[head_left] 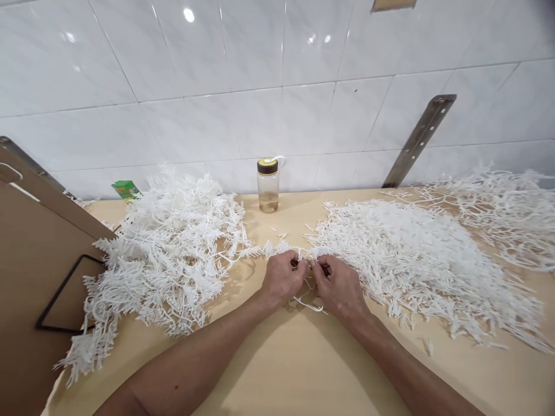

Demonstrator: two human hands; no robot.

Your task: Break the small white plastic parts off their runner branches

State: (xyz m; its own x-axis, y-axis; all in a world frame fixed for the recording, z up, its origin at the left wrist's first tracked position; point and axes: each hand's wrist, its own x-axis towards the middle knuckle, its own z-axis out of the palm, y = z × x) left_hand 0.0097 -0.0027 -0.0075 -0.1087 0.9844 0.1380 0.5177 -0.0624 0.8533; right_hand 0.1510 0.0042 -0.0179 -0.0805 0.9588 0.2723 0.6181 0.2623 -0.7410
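My left hand (284,280) and my right hand (336,286) meet at the middle of a pale wooden table (277,358), fingers pinched on one white plastic sprig (303,257) that runs between them, with a thin stem looping below. To the left lies a heap of white plastic branches (169,254). A flatter spread of the same white branches (416,260) covers the right side, touching the sprig near my right hand.
A clear jar with a brown lid (267,185) stands at the back by the white tiled wall. A brown cardboard box (30,260) with a black handle outline stands at the left. A green packet (125,189) lies behind the left heap. A metal bracket (418,141) leans on the wall.
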